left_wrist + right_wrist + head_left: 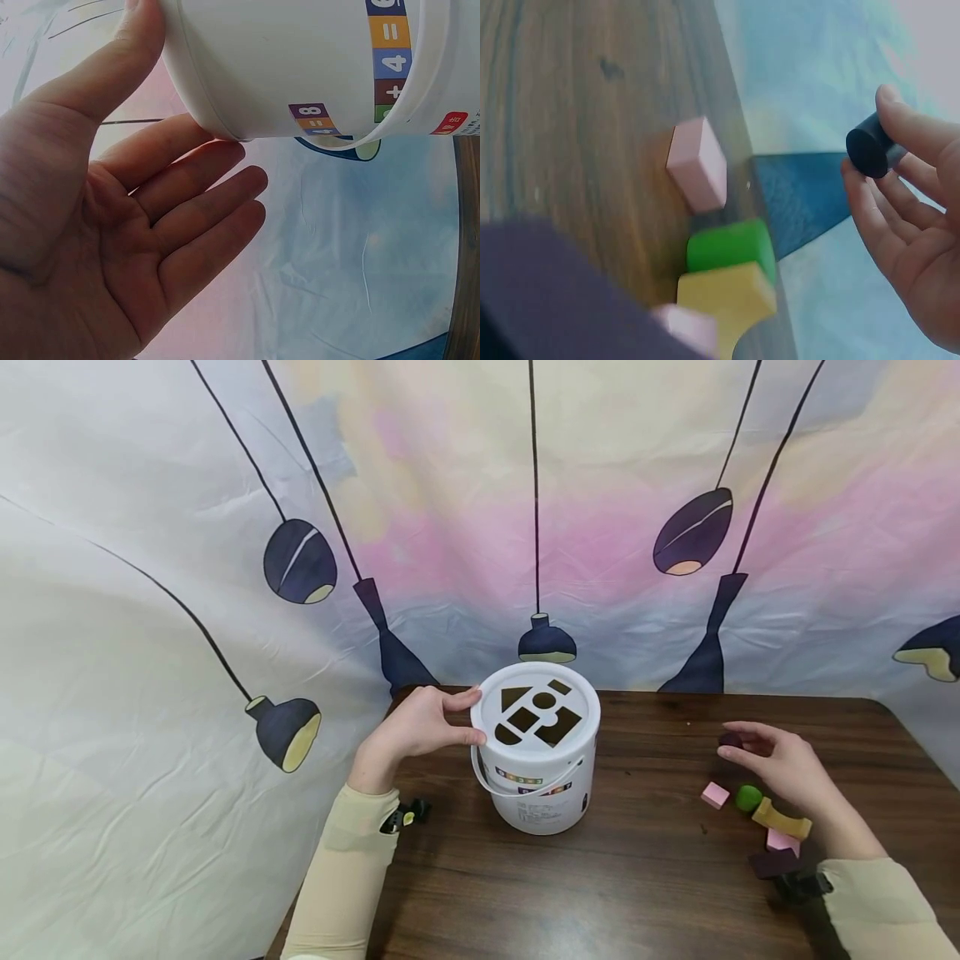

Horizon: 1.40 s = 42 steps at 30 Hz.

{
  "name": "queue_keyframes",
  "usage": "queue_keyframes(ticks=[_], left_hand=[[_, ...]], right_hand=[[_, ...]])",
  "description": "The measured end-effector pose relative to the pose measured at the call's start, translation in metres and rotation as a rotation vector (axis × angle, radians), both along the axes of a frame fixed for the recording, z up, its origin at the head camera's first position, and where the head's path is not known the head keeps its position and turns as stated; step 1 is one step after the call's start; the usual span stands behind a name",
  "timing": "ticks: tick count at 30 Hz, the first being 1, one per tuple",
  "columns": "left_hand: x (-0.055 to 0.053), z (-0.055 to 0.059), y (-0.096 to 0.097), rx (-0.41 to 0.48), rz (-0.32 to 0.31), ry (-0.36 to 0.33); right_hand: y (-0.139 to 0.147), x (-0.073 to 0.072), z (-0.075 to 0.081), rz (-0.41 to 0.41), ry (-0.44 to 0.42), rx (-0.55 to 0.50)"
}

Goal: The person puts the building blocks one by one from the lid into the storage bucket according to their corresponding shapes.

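Note:
A white bucket stands upright with its handle hanging in front. Shaped holes pierce its white lid. At the lid's left edge, my left hand touches the rim with thumb and fingertips. Those fingers stretch out nearly straight along the bucket side in the left wrist view. Over on the right, my right hand pinches a dark cylinder block between thumb and fingers, above the table. Nearest this hand lie a pink block, a green cylinder block and a yellow arched block.
Another pink block and a dark purple block lie beside the yellow one, close to the right wrist. All rest on a brown wooden table. A cloth with painted lamps hangs behind the table and along its left side.

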<state>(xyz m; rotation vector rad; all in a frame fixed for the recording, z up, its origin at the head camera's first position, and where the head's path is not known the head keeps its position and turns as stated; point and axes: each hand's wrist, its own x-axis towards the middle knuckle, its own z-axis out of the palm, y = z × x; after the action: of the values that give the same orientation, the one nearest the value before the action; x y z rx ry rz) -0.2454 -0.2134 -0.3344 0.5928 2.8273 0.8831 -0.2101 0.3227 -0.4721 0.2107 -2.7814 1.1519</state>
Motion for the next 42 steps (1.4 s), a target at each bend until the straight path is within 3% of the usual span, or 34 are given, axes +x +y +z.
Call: queue_keyframes(ticks=[13,20,27,34,42], left_hand=[[-0.001,0.001,-0.001,0.008,-0.015,-0.004],[-0.001,-0.001,0.001,0.006,-0.012,0.000],[0.001,-0.001,-0.001,0.022,0.000,-0.011],[0.000,-0.001,-0.002,0.023,0.000,0.000],[-0.001,-0.003,-0.002,0.021,-0.007,0.010]], right_hand=[[-0.054,-0.010,0.017,0.023,0.004,-0.123],[-0.086,-0.015,0.028,0.039,0.075,-0.235],[-0.122,-0.024,0.049,0.062,0.146,-0.292],[-0.148,-0.025,0.070,0.088,0.167,-0.397],[-0.168,-0.025,0.083,0.141,0.186,-0.501]])
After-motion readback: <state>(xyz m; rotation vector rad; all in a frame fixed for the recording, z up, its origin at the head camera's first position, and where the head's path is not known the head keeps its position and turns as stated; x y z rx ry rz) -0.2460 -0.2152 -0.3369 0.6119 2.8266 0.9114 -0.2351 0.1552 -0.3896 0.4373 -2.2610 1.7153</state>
